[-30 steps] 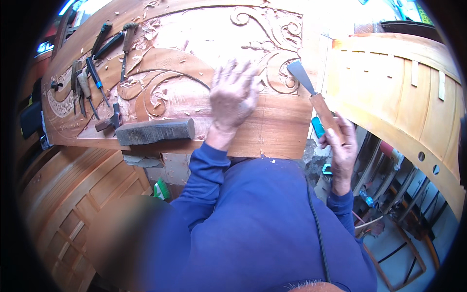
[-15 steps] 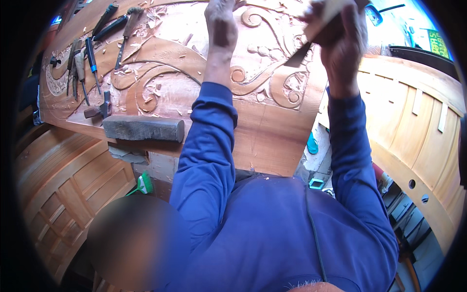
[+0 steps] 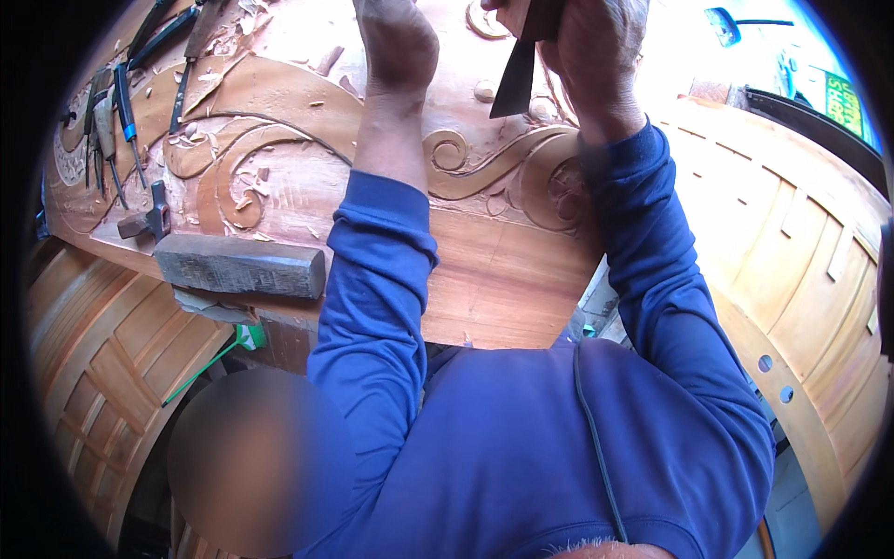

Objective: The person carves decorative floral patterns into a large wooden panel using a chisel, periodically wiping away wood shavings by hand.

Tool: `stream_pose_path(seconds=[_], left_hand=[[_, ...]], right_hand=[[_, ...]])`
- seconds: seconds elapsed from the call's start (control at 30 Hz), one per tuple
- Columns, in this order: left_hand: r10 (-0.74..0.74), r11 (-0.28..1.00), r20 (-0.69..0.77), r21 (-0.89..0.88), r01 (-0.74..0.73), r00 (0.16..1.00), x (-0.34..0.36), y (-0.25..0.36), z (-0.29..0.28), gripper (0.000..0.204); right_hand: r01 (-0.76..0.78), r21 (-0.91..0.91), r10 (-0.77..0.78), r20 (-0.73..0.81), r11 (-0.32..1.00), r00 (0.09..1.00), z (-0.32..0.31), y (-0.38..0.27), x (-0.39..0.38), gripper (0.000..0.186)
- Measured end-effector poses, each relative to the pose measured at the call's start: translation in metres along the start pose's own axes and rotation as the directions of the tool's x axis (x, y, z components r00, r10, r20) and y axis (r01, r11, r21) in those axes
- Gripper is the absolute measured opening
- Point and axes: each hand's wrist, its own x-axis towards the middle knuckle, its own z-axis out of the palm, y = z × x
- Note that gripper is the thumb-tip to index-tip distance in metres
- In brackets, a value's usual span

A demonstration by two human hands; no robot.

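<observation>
My left hand rests over the carved wooden panel at the top edge of the view. Its fingers are cut off there, so what they hold, if anything, is hidden. In my right hand is a wooden block with a dark flared piece, which points down toward the panel's scroll carving. Part of the block lies beyond the view. Shavings are scattered over the raised scrolls and the lower ground around them.
Several chisels lie at the panel's left, with a small hammer nearby. A grey block, like a whetstone, sits along the near edge. Wooden door panels stand at lower left and right. A green brush is below the panel.
My view has shifted, so the panel and tools sit further left. My right hand and its wooden block have moved left, closer to my left hand, and the dark piece now points more steeply down.
</observation>
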Motion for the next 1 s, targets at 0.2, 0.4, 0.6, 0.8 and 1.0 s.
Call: stream_pose_path(seconds=[0.2,0.4,0.6,0.8,1.0], left_hand=[[0.017,0.969,0.092,-0.246,0.007,0.996,0.007,0.005,0.017,0.071],[0.255,0.692,0.821,-0.524,0.496,0.511,0.046,-0.003,-0.026,0.052],[0.158,0.987,-0.079,0.005,-0.158,0.984,0.022,-0.015,0.010,0.030],[-0.059,0.962,-0.125,-0.272,0.023,0.990,0.017,-0.010,-0.008,0.028],[0.063,0.998,-0.102,0.007,-0.063,0.993,0.008,-0.008,0.013,0.046]], right_hand=[[-0.014,0.027,0.011,0.101,1.000,0.995,0.000,0.017,0.001,0.031],[-0.167,0.038,0.165,0.058,0.985,0.985,-0.002,0.028,0.005,0.026],[-0.232,0.055,0.228,0.070,0.971,0.971,0.001,0.035,0.006,0.026],[-0.814,0.091,0.789,-0.328,0.574,0.519,0.046,-0.013,0.044,0.027],[-0.390,0.125,0.390,0.023,0.912,0.921,-0.008,0.013,0.004,0.036]])
